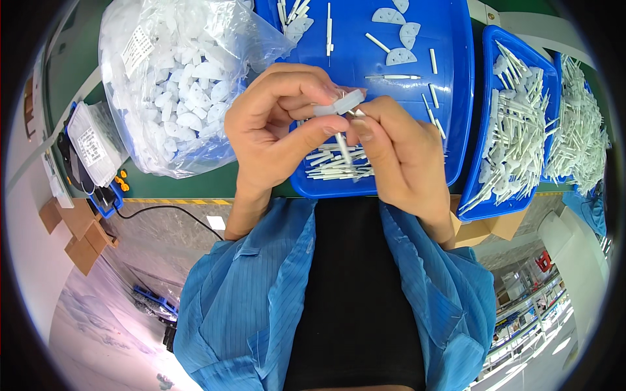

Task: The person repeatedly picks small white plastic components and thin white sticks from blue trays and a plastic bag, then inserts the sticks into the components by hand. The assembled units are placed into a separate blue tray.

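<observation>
Close together over a blue tray, my two hands meet at one small piece. My left hand pinches a translucent white half-round plastic piece between thumb and fingers. A thin white stick points down from beneath it; where the two meet is hidden by my fingertips. My right hand is closed at the piece's right side, thumb and forefinger pressed on a small white part too covered to name. Below the hands, many white sticks lie in the tray's near end.
At the left stands a clear plastic bag full of half-round pieces. Loose half-round pieces and single sticks lie in the tray's far part. Two more blue trays at the right hold heaped stick assemblies. A white box sits far left.
</observation>
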Demonstrator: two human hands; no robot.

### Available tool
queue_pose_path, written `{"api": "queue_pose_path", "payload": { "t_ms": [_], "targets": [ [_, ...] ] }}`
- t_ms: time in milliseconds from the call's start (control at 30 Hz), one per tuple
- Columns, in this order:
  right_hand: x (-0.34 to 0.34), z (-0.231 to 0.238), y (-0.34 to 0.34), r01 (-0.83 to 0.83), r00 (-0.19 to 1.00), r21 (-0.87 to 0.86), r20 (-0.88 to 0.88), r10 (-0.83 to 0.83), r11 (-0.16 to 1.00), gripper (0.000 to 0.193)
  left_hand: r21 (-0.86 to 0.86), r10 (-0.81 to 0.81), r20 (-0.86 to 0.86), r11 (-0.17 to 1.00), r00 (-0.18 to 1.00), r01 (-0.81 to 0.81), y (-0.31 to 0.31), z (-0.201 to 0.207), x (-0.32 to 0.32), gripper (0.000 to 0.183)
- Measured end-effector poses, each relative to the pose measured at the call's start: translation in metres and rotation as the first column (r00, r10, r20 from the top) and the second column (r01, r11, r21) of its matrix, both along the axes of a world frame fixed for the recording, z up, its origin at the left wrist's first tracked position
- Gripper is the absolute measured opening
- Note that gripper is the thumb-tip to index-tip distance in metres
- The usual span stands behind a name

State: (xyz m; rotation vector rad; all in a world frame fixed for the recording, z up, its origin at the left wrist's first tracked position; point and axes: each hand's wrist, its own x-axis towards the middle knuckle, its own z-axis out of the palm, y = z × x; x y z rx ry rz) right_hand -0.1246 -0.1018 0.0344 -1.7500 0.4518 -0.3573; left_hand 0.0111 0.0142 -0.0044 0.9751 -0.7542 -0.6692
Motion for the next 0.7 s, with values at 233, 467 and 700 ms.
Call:
{"api": "queue_pose_path", "payload": {
  "t_ms": [233, 467, 700],
  "targets": [
    [0.002, -0.011, 0.005, 0.129, 0.981, -0.358, 0.184, -0.066, 0.925, 0.013, 0.024, 0.116, 0.230, 0.992, 0.966, -0.124, -0.002, 0.010, -0.001, 0.023],
    [0.001, -0.011, 0.008, 0.189, 0.968, -0.546, 0.245, -0.060, 0.816, 0.019, -0.023, 0.146, 0.353, 0.989, 0.924, -0.147, -0.004, 0.019, -0.001, 0.028],
    [0.001, -0.015, -0.012, 0.054, 0.965, -0.508, 0.247, 0.085, 0.860, 0.026, 0.095, 0.129, 0.337, 0.981, 0.932, -0.170, -0.006, 0.029, -0.002, 0.031]
  ]
}}
